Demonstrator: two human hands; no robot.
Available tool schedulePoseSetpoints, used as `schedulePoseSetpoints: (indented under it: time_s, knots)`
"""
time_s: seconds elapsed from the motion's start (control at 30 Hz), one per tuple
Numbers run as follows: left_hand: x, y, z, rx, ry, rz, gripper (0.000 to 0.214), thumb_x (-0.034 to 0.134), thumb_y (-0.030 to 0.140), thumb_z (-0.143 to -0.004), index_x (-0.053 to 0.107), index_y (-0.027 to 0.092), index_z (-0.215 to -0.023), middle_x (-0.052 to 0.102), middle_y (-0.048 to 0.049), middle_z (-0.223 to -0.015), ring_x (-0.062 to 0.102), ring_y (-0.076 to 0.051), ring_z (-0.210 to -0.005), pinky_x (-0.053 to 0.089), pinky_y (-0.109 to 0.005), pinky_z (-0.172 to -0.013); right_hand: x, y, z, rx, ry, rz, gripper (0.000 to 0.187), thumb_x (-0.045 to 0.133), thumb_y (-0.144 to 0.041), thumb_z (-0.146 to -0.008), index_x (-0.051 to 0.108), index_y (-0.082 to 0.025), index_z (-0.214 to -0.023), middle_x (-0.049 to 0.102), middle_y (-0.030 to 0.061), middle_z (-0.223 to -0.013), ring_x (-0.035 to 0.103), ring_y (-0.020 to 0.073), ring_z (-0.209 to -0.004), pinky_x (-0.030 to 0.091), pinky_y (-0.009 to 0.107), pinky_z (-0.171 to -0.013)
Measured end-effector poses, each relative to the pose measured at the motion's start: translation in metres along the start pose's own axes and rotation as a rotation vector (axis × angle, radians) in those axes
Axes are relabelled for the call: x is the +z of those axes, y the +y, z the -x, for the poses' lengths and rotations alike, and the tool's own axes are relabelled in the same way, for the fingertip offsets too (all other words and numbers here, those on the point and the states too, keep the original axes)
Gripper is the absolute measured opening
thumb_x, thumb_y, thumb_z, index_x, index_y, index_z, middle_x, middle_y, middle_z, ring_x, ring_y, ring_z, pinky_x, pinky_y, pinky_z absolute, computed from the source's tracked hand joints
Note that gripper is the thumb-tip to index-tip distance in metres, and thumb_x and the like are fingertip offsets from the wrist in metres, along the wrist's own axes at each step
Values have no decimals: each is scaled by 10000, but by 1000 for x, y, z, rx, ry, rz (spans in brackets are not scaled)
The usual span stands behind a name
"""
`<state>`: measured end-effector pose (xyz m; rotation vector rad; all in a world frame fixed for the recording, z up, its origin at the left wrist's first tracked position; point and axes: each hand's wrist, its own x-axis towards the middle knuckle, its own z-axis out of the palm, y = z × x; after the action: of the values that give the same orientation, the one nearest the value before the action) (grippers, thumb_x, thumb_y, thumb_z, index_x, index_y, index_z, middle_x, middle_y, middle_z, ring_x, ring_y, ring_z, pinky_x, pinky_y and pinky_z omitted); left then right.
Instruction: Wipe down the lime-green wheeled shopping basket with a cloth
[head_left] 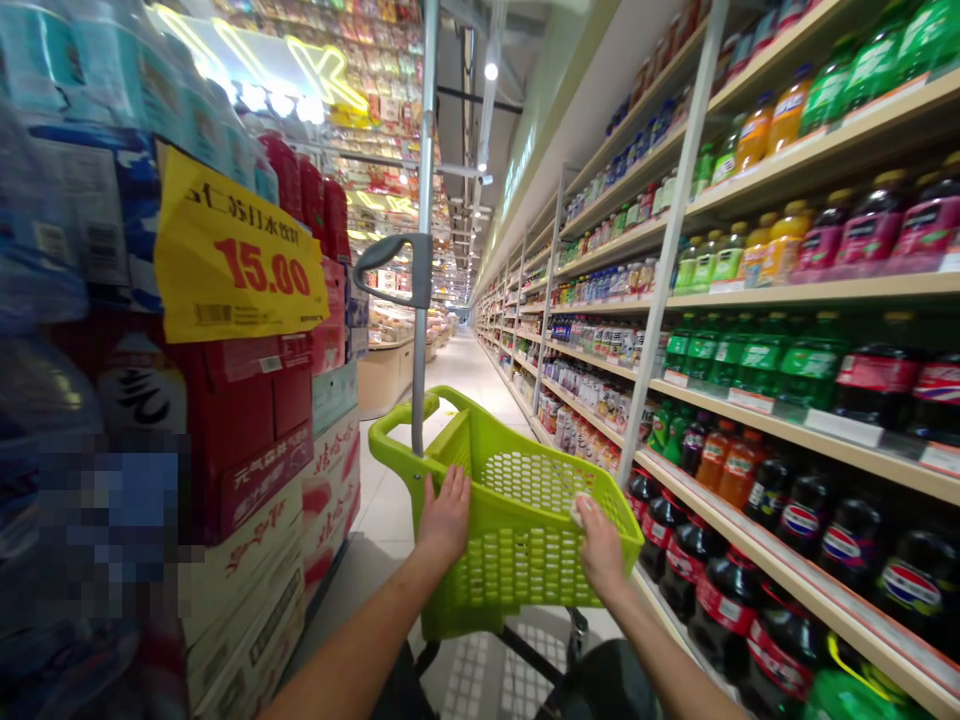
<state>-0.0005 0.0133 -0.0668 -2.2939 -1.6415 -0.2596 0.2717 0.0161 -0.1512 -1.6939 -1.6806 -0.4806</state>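
Observation:
A lime-green shopping cart (pixel 517 570) with a perforated basket stands before me, turned sideways. My left hand (pixel 448 515) lies on the near rim towards the cart's handle end, its fingers stretched out. At the other end of the near side, my right hand (pixel 602 550) is closed around a small crumpled white tissue (pixel 577 508) and held against the rim. Only a bit of the tissue shows beyond the fingers. Behind the cart's green handle (pixel 390 430) rises a metal pole (pixel 425 170) with a grey loop-shaped grip (pixel 394 272).
Shelves of soft drink bottles (pixel 787 345) line the right side, close to the cart. Stacked drink cartons (pixel 255 440) and a yellow price sign (pixel 240 255) reading 15.00 crowd the left. A pale tiled aisle (pixel 480 360) runs ahead past display counters (pixel 386 385).

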Motion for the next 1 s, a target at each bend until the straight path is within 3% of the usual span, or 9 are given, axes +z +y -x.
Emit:
schedulePoseSetpoints:
  time_s: [0.1,0.17,0.3,0.43,0.5,0.7,0.83,0.93,1.0]
  knots:
    - [-1,-1,1,18,-7,-13,663,381,147,-700,264,85,-1349,179,-128,-1449,102,-254,-1344,86,-564,-1052,18,-56,1,-214,38,-115,654,299,55,-654,495,-179,-1232,485,71,-1290,373,179,-1231,343,357,-970]
    - [-1,-3,2,27,-4,-19,643,361,149,-718,264,92,-1351,187,-124,-1449,106,-253,-1343,88,-565,-1052,22,-70,7,-265,32,-114,664,312,58,-662,481,-208,-1246,460,64,-1315,342,192,-1253,336,378,-968]
    - [-1,-4,4,23,13,-10,640,351,140,-721,262,110,-1354,193,-119,-1449,103,-252,-1344,90,-560,-1052,12,-28,17,-170,0,-10,648,279,45,-704,478,-248,-1247,438,58,-1333,362,209,-1240,325,434,-959]
    - [-3,1,5,14,5,22,668,365,134,-693,260,75,-1350,181,-140,-1446,104,-262,-1343,98,-570,-1047,1,11,12,96,65,65,582,254,12,-717,491,-119,-1232,453,144,-1304,378,251,-1224,364,452,-919]
    - [-4,2,4,10,-6,30,681,372,136,-684,253,61,-1350,172,-146,-1446,99,-263,-1343,96,-571,-1047,5,1,7,84,88,12,585,259,13,-702,490,-98,-1227,463,143,-1294,375,231,-1228,373,413,-928]
    - [-3,0,4,20,-15,3,665,370,155,-699,261,78,-1350,168,-138,-1449,85,-271,-1344,91,-583,-1043,20,-73,1,-237,52,-183,655,253,57,-670,465,-143,-1257,448,87,-1320,327,159,-1260,318,354,-1002]
    - [-2,-1,4,12,-11,3,649,371,161,-714,265,100,-1351,180,-122,-1451,90,-259,-1345,89,-568,-1050,12,-51,1,-124,2,-110,665,269,47,-682,461,-215,-1262,450,75,-1320,359,202,-1241,334,425,-964]
    - [-3,1,4,10,-15,18,688,418,194,-692,255,86,-1352,168,-139,-1451,90,-271,-1344,75,-569,-1051,6,-20,-1,83,52,-39,607,268,18,-712,484,-176,-1245,473,111,-1291,380,240,-1224,343,455,-944]
    - [-4,4,3,2,-22,32,719,447,210,-672,252,76,-1351,158,-149,-1450,85,-277,-1344,71,-569,-1050,7,-19,-2,80,78,-61,603,266,20,-708,489,-158,-1239,481,113,-1283,381,235,-1223,343,439,-956]
